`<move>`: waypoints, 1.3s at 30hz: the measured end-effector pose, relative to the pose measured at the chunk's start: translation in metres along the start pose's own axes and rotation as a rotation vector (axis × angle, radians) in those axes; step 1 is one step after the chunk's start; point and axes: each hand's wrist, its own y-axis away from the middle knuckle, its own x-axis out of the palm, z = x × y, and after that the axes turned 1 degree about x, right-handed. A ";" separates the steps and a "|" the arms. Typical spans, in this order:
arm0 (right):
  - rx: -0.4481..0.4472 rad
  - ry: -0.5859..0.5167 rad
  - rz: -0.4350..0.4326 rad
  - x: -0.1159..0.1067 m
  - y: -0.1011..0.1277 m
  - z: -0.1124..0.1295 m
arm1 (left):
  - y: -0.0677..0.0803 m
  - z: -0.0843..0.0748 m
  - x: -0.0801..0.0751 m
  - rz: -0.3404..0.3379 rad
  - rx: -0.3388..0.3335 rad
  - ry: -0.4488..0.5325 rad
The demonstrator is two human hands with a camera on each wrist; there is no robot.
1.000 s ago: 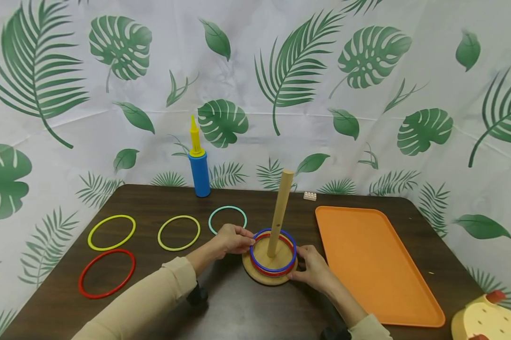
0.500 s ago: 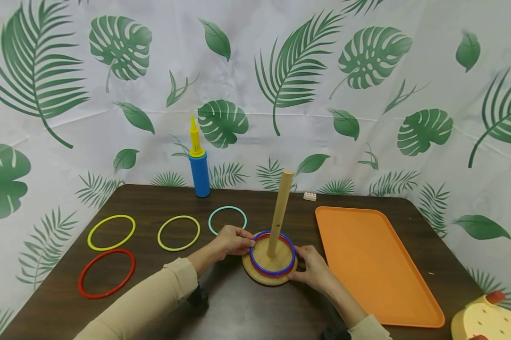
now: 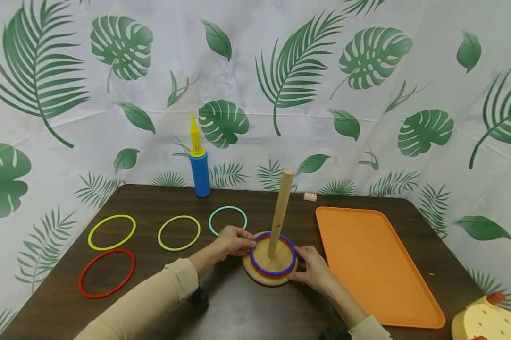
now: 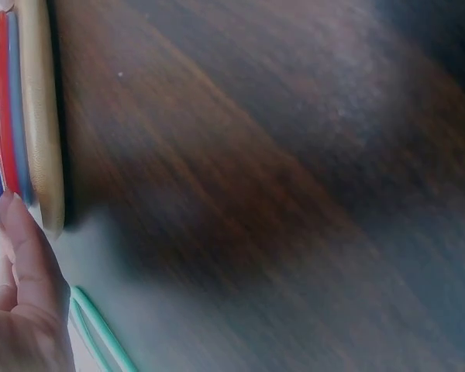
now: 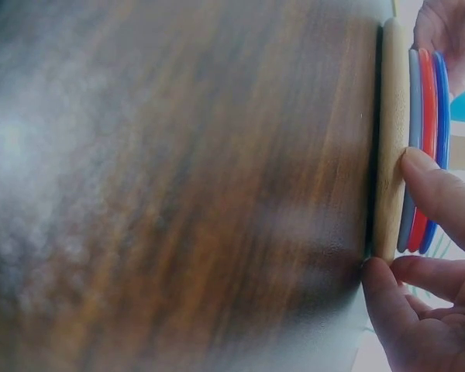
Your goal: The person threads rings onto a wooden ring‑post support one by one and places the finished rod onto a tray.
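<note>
A wooden peg stand (image 3: 279, 208) rises from a round base (image 3: 263, 275) at the table's front centre. A blue ring (image 3: 273, 273) lies over a red ring (image 3: 261, 237) around the peg. My left hand (image 3: 247, 242) pinches the blue ring at its left edge; a fingertip (image 4: 23, 240) lies against the ring stack (image 4: 4, 101). My right hand (image 3: 298, 264) grips the base on the right. There a finger (image 5: 438, 190) presses the base rim (image 5: 389, 116) and a thumb sits under it.
On the dark table (image 3: 153, 203) lie two yellow rings (image 3: 111, 216) (image 3: 179, 216), a teal ring (image 3: 227, 207) and a red ring (image 3: 106, 250) to the left. A blue-and-yellow pump (image 3: 200, 172) and a small white brick (image 3: 309, 196) stand at the back. An orange tray (image 3: 374, 259) lies right, with a yellow toy (image 3: 489, 321) at the corner.
The blue ring, held slightly raised and tilted above the red one, has come down flat onto the stack. Both hands stay at the base's sides.
</note>
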 end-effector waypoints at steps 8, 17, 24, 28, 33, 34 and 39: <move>0.003 0.003 -0.003 0.000 -0.001 -0.001 | 0.000 0.001 -0.002 0.005 0.005 -0.013; 0.018 0.004 -0.005 0.000 -0.001 -0.001 | 0.008 -0.003 -0.021 0.007 0.048 -0.023; 0.009 -0.002 -0.006 -0.001 -0.001 -0.001 | 0.018 -0.002 -0.053 0.042 0.093 -0.046; 0.017 -0.002 -0.009 0.000 -0.001 -0.001 | 0.026 0.000 -0.076 0.060 0.097 -0.092; 0.015 0.000 -0.004 0.000 0.000 -0.001 | 0.035 0.007 -0.104 0.070 0.108 -0.132; 0.015 -0.001 -0.001 0.000 0.000 -0.001 | 0.037 0.009 -0.110 0.075 0.113 -0.133; 0.022 -0.009 0.004 0.001 0.001 -0.001 | 0.045 0.020 -0.137 0.054 0.090 -0.129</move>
